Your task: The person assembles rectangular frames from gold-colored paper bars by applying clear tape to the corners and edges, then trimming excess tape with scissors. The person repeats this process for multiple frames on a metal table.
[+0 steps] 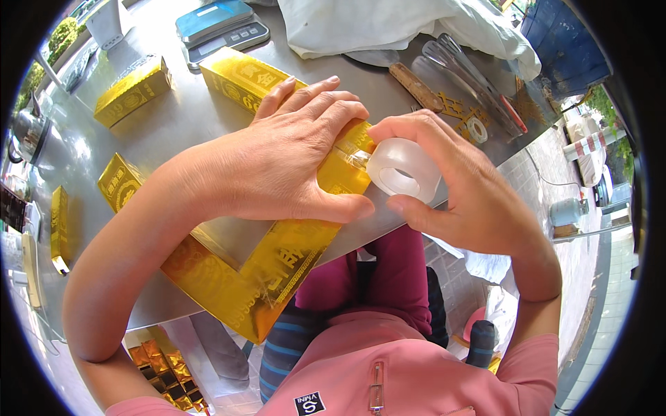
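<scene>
My right hand grips a roll of clear adhesive tape between thumb and fingers, at the table's near edge. From the roll a short strip of tape runs onto shiny gold cardboard packaging with printed characters. My left hand lies flat across this gold packaging, fingers spread and thumb pointing towards the roll. The packaging forms an angled shape, with one corner jutting over the table edge. Past my left fingertips lies a gold box, partly hidden by the hand.
More gold boxes lie on the left of the steel table. Behind them is a digital scale. At the back right are white cloth, a wooden-handled tool, metal tongs and a smaller tape roll.
</scene>
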The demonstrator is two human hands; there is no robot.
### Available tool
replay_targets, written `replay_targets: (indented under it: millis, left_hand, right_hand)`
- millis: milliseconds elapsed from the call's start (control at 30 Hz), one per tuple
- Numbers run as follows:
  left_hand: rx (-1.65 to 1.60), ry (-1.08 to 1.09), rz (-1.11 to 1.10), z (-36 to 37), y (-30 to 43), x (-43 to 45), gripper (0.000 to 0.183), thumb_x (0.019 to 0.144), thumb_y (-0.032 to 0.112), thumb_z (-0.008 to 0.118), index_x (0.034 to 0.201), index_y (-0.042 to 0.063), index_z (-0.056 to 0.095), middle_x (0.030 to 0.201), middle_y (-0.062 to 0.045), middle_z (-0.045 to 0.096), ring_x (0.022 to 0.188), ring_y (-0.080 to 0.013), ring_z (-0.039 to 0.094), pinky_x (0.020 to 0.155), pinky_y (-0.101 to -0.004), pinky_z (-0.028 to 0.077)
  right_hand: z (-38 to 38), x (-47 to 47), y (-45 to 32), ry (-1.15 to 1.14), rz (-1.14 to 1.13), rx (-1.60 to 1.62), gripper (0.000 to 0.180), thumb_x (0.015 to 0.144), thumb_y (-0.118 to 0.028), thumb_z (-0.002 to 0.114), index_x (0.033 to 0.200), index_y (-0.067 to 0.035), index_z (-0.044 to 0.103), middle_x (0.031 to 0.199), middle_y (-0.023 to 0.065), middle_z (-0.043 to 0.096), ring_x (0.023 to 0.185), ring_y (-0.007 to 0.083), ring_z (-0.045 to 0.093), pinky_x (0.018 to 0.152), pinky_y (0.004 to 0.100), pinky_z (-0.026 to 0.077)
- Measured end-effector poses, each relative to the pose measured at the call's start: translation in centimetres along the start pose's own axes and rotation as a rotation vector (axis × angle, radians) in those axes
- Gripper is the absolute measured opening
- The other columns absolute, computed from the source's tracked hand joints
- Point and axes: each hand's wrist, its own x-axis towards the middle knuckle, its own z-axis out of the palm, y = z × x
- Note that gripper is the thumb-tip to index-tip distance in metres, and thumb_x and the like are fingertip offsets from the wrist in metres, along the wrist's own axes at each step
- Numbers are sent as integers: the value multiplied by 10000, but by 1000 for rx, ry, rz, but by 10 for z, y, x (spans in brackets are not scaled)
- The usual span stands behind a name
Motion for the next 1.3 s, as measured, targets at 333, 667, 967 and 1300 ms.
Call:
replay_targets:
  millis: [333,667,967,1300]
  left_hand:
    - [7,-56,-8,-4,1,-1,955,820,669,633,1480,19,404,1550,-215,423,1560,-389,233,1291,-515,109]
    - [19,-93,20,-6,-3,0,997,816,652,660,1538,35,356,1582,-212,388,1568,-384,207,1289,-511,105]
    - [33,-106,-14,-6,-1,1,979,841,634,694,1549,54,346,1591,-201,375,1578,-373,187,1290,-513,100]
    - [30,-87,9,-9,-2,1,925,851,580,734,1527,60,377,1563,-219,395,1566,-375,224,1274,-522,138]
  right_hand:
    - [4,10,10,110,-310,-77,598,746,-84,783,1316,-76,602,1215,91,689,1141,293,604,1024,404,489]
    - [-11,39,6,-151,-313,-85,408,751,-138,796,1105,-62,609,1061,68,669,1064,304,592,918,398,491]
    - [-5,16,20,-40,-247,43,782,694,-154,834,1406,-49,527,1334,117,610,1168,294,602,1011,394,488]
    - [9,-15,37,30,-125,168,624,793,-220,823,1338,-8,607,1450,151,563,1238,310,613,1011,397,517]
